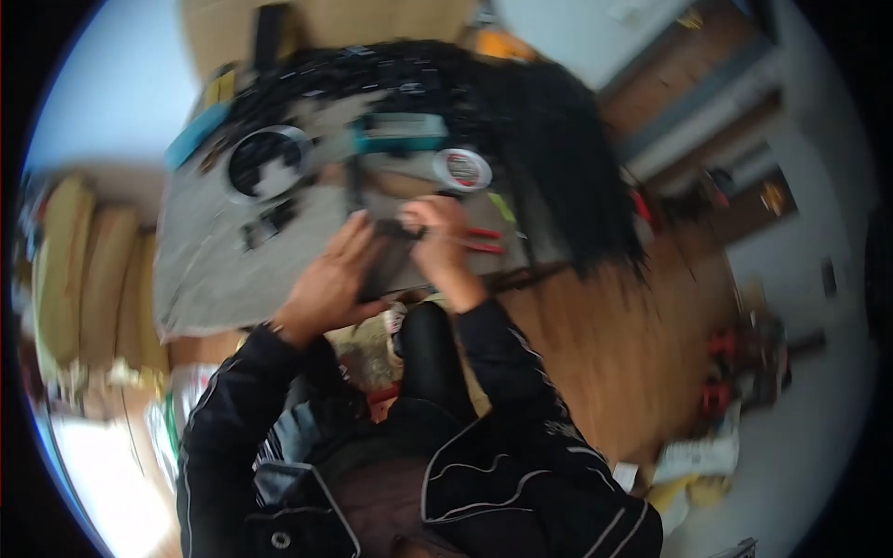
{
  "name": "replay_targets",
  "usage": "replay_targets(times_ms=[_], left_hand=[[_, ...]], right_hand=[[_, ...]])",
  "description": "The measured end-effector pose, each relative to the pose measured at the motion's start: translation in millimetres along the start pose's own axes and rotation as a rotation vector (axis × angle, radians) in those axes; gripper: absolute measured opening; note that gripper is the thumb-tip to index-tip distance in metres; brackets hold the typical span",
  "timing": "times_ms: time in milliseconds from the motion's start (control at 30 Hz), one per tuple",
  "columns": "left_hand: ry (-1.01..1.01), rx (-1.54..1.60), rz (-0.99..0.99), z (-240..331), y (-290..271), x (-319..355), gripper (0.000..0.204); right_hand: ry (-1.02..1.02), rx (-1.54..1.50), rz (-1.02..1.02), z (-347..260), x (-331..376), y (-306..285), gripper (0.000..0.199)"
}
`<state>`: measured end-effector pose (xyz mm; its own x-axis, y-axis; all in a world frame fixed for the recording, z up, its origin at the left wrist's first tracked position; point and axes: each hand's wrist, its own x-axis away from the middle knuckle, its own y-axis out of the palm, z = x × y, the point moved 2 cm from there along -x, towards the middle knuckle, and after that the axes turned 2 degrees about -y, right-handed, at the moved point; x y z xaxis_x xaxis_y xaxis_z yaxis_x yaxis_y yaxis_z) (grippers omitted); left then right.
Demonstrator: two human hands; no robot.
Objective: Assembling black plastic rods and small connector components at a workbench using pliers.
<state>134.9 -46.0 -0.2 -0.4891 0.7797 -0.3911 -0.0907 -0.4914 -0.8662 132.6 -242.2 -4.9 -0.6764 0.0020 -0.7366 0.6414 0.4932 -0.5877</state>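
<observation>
My left hand (333, 279) is over the near part of the cloth-covered table (223, 270), its fingers stretched out along the edge of a dark, blurred piece (376, 270). To its right, my right hand (439, 234) is closed, fingers bent in at the dark piece's far end; what they grip is too blurred to make out. Red handles (484, 245), like those of pliers, stick out right of that hand. I cannot tell if they lie on the table or touch it. Beyond the hands stand a teal box (400, 133) and a round white tub with a red-marked top (462, 170).
At the table's left is a white bowl (299, 139) with black pieces in it. Small dark pieces (270, 223) lie nearer. Black strips (558, 158) heap along the back and hang over the right edge. Yellowish padded things (79, 279) stand at far left; wooden floor (595, 353) shows at right.
</observation>
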Motion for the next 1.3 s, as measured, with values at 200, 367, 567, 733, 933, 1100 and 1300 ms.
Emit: replay_targets(times_ms=[200, 367, 567, 733, 933, 1100, 1300], left_hand=[[-0.073, 0.091, -0.156, -0.2, 16.2, -2.9, 0.092], [-0.076, -0.002, -0.089, 7.2, -2.1, 1.3, 0.084], [0.023, -0.081, -0.053, 3.2, 16.6, -4.9, 0.086], [0.030, -0.022, -0.016, 7.7, 9.1, -0.7, 0.089], [0.070, -0.041, 0.003, 5.0, 12.0, -1.4, 0.091], [0.074, -0.063, -0.030, 5.1, 13.3, 1.9, 0.088], [0.097, -0.034, 0.002, 2.7, 13.1, 4.1, 0.085]], right_hand=[[-0.225, -0.160, 0.067, -20.0, -37.0, 29.3, 0.004], [-0.306, -0.182, 0.084, -23.2, -45.9, 56.9, 0.006], [-0.269, -0.135, -0.070, -7.5, -31.4, 29.7, 0.016], [-0.224, -0.054, 0.006, -16.2, -7.0, 14.7, 0.010], [-0.110, 0.093, -0.054, 5.7, 6.6, -3.7, 0.007], [-0.005, 0.020, -0.042, -2.2, 1.4, -21.9, 0.013], [0.456, -0.935, -0.098, -60.6, -17.3, -67.2, 0.032]])
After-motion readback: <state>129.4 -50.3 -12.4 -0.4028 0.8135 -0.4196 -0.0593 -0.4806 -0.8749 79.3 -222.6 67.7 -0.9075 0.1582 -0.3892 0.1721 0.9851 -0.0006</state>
